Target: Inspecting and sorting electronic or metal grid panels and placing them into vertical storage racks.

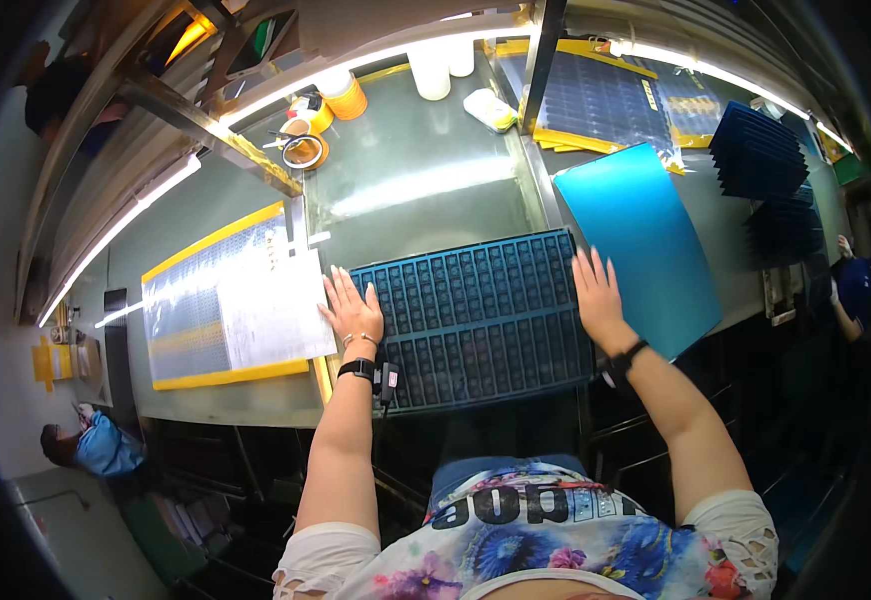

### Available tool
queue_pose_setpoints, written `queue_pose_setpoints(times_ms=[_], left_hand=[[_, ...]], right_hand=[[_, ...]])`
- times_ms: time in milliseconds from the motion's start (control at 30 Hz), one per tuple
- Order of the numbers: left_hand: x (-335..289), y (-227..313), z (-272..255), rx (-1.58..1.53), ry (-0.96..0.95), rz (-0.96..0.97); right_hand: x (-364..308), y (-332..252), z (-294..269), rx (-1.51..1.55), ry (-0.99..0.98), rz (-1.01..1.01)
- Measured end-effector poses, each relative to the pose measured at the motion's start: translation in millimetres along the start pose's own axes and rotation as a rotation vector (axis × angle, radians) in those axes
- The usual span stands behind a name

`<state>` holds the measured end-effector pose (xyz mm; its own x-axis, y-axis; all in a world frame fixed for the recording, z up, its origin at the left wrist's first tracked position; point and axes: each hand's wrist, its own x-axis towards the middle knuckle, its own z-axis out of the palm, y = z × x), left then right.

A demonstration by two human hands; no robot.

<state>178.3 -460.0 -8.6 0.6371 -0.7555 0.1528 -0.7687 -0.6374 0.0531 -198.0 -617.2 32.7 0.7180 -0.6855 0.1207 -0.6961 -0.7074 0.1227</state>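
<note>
A dark rectangular tray (476, 318) with rows of small square pockets and blue-green ribs lies at the table's near edge in front of me. My left hand (357, 312) rests along its left edge, fingers stretched and apart. At the opposite edge, my right hand (598, 292) lies with straight fingers pointing away from me. Neither hand is closed round the tray. A plain blue sheet (646, 240) lies right of my right hand. Beside my left hand is a white paper (274, 310) on a clear panel with yellow borders (181, 335).
Tape rolls (305, 150) and white cylinders (430, 75) stand farther back, near a small wrapped pack (490, 110). Yellow-edged panels (596, 105) and stacked dark blue trays (761, 150) occupy the right. A metal post (544, 65) rises behind. Other people are at both sides.
</note>
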Motion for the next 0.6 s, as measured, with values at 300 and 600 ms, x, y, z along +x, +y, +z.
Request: queue_pose_setpoints(times_ms=[300, 600], left_hand=[[-169.7, -25.0, -32.4, 0.008, 0.113, -0.235], [-207.1, -39.9, -14.9, -1.409, -0.175, -1.254]], right_hand=[[-144.8, -23.1, -45.4, 0.185, -0.185, -0.051], [-115.2, -0.1, -65.0, 0.394, -0.157, -0.199]])
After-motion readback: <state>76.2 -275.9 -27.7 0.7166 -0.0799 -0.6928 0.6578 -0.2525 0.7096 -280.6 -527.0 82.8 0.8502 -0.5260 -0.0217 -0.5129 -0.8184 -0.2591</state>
